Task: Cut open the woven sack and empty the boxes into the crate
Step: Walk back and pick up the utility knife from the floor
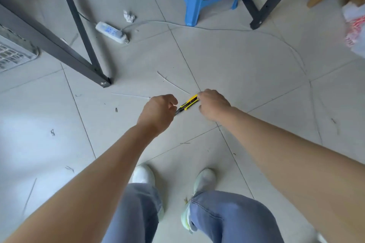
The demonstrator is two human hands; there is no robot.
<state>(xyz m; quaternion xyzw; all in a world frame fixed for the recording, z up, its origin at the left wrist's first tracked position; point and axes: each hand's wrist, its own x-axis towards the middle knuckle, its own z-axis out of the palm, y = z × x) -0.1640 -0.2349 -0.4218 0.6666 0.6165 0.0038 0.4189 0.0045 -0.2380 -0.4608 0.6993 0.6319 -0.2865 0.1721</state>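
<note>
Two bare forearms, extended over jeans-clad legs and tiled floor [246,61]. The right hand [212,104] grips the rear of a yellow utility knife [188,103] and the left hand [158,110] curls round its dark front end. Woven sack, boxes, crate: none identifiable in view. Status, as judged: knife being readied, with cutting and emptying still to do.

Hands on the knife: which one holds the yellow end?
The right hand grips the yellow rear end of the utility knife. The left hand instead pinches the knife's dark front tip, its fingers curled.
</note>
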